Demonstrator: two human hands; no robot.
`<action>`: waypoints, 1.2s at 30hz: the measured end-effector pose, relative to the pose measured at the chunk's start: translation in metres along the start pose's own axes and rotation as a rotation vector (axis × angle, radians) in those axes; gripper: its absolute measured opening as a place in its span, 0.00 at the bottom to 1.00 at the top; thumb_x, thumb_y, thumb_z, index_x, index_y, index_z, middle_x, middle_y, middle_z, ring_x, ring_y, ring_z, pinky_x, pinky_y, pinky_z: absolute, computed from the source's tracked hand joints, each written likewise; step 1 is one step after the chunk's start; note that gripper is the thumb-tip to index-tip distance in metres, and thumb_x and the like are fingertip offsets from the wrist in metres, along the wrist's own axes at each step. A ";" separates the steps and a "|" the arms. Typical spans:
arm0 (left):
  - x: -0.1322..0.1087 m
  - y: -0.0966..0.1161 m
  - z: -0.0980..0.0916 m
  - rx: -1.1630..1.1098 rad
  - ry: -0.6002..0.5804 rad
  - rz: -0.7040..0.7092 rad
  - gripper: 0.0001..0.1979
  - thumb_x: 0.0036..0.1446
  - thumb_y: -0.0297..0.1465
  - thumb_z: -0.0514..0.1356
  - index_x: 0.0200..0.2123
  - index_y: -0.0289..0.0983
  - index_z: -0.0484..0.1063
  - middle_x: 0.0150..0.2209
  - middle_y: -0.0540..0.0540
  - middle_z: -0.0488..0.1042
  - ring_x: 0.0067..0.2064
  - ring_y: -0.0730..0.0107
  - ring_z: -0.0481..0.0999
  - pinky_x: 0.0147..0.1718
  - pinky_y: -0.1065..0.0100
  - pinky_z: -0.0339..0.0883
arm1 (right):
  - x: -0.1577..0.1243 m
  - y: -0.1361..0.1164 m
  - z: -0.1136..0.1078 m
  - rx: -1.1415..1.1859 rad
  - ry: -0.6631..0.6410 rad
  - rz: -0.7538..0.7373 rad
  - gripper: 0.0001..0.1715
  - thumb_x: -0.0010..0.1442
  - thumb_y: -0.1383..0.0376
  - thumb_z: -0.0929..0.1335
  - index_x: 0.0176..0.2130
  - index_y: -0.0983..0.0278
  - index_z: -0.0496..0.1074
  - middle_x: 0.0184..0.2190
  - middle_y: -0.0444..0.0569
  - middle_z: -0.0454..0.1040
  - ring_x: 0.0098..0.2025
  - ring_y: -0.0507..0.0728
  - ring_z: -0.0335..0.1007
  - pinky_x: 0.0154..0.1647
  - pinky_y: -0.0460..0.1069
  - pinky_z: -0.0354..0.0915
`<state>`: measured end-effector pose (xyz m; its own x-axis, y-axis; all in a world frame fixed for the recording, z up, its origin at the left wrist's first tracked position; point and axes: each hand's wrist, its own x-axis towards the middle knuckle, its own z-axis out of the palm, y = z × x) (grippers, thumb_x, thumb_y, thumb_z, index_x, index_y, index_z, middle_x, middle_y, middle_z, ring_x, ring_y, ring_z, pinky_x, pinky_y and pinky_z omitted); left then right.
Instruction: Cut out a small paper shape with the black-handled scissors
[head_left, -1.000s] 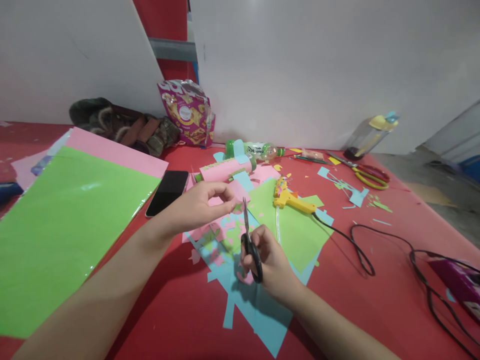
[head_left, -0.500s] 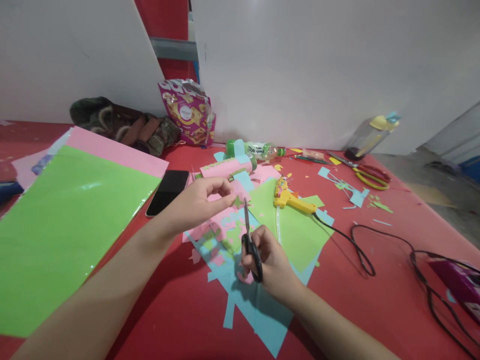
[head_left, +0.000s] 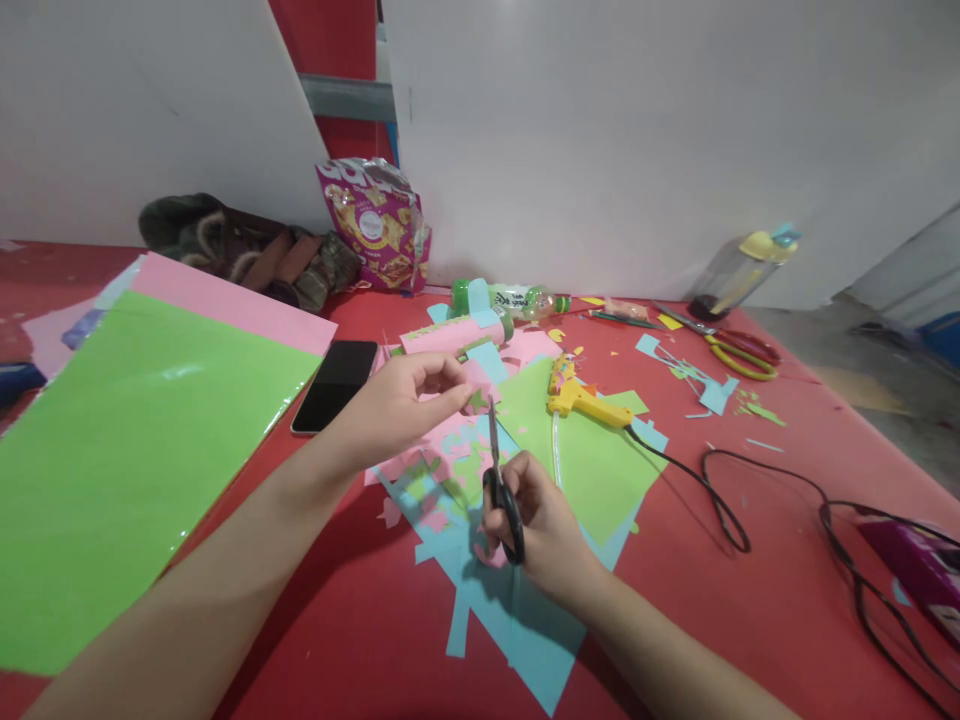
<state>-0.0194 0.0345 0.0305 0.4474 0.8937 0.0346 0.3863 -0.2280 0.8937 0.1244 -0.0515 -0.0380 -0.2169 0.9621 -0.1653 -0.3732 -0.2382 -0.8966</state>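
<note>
My left hand (head_left: pixel 420 400) pinches a small green paper piece (head_left: pixel 476 400) between thumb and fingertips, above the scattered scraps. My right hand (head_left: pixel 536 515) grips black-handled scissors (head_left: pixel 504 500), whose blades point up toward that piece; the tips are close to it. Below both hands, pink and green cut scraps (head_left: pixel 457 465) lie over a blue sheet (head_left: pixel 544 640). To the right, a yellow glue gun (head_left: pixel 592 404) rests on a green sheet (head_left: pixel 611 485).
A phone (head_left: pixel 335 388) and a large green sheet (head_left: pixel 150 440) lie left. Behind are a snack bag (head_left: pixel 379 225) and green bottle (head_left: pixel 510 300). Larger scissors (head_left: pixel 739 352), a clear bottle (head_left: pixel 739 278) and a black cord (head_left: pixel 720 510) are on the right.
The green piece has turned slightly in my left fingertips. My right hand and the scissors have hardly moved.
</note>
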 end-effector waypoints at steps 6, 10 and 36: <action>0.000 -0.001 0.002 0.048 0.038 0.044 0.09 0.52 0.33 0.53 0.25 0.33 0.66 0.27 0.49 0.70 0.32 0.73 0.70 0.34 0.72 0.63 | 0.000 0.000 0.000 0.005 0.003 0.016 0.24 0.42 0.59 0.72 0.24 0.61 0.51 0.17 0.33 0.63 0.11 0.43 0.56 0.11 0.40 0.52; 0.001 -0.003 0.002 0.080 0.056 0.074 0.09 0.52 0.33 0.53 0.25 0.34 0.66 0.27 0.49 0.70 0.32 0.74 0.70 0.33 0.72 0.62 | 0.000 -0.001 0.001 -0.007 0.011 0.019 0.24 0.41 0.61 0.72 0.24 0.61 0.51 0.17 0.33 0.62 0.11 0.43 0.56 0.10 0.39 0.52; -0.002 0.002 -0.003 0.304 -0.165 0.043 0.11 0.50 0.35 0.52 0.22 0.35 0.65 0.24 0.51 0.70 0.26 0.76 0.67 0.27 0.75 0.60 | 0.001 -0.006 -0.004 -0.168 -0.132 -0.020 0.30 0.40 0.44 0.67 0.27 0.60 0.50 0.22 0.38 0.56 0.21 0.48 0.55 0.17 0.43 0.54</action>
<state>-0.0222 0.0335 0.0341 0.5834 0.8118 -0.0255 0.5754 -0.3910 0.7183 0.1302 -0.0488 -0.0348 -0.3316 0.9380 -0.1010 -0.2255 -0.1827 -0.9569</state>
